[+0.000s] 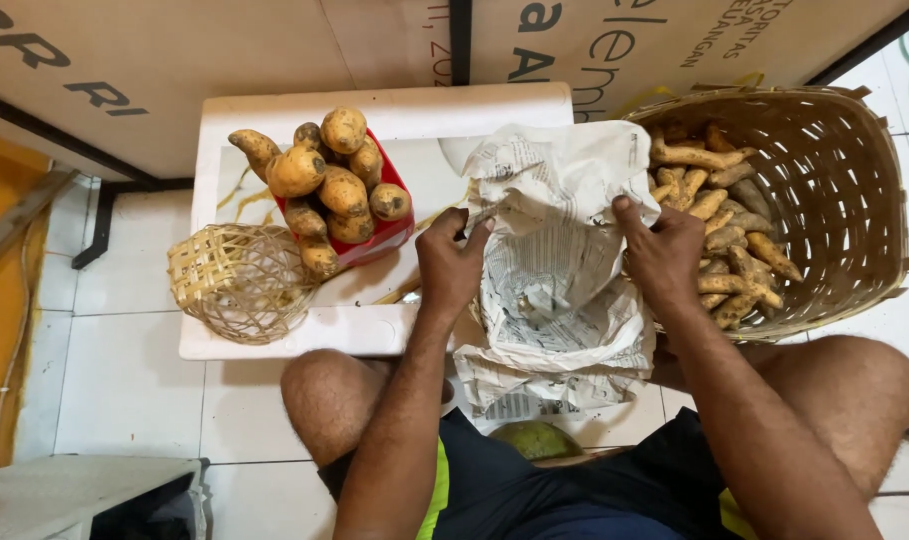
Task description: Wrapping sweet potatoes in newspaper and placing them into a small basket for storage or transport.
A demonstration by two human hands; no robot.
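Note:
Crumpled newspaper (560, 270) lies spread between my hands, lining something beneath that I cannot make out. My left hand (453, 262) pinches the paper's left edge with fingers closed on it. My right hand (663, 255) grips the paper's right edge, next to a large woven basket (855, 170) tipped on its side and holding several brown sweet potatoes (720, 225). On the white box lid (275, 335) a red tray (380, 245) carries a heap of yellow-brown sweet potatoes (333, 185).
A small empty woven basket (240, 280) sits at the lid's front left corner. Cardboard sheets (195, 60) stand behind. My bare knees frame the tiled floor (125, 380). A green round object (537, 438) shows under the newspaper, and a grey stool (75, 495) stands at the bottom left.

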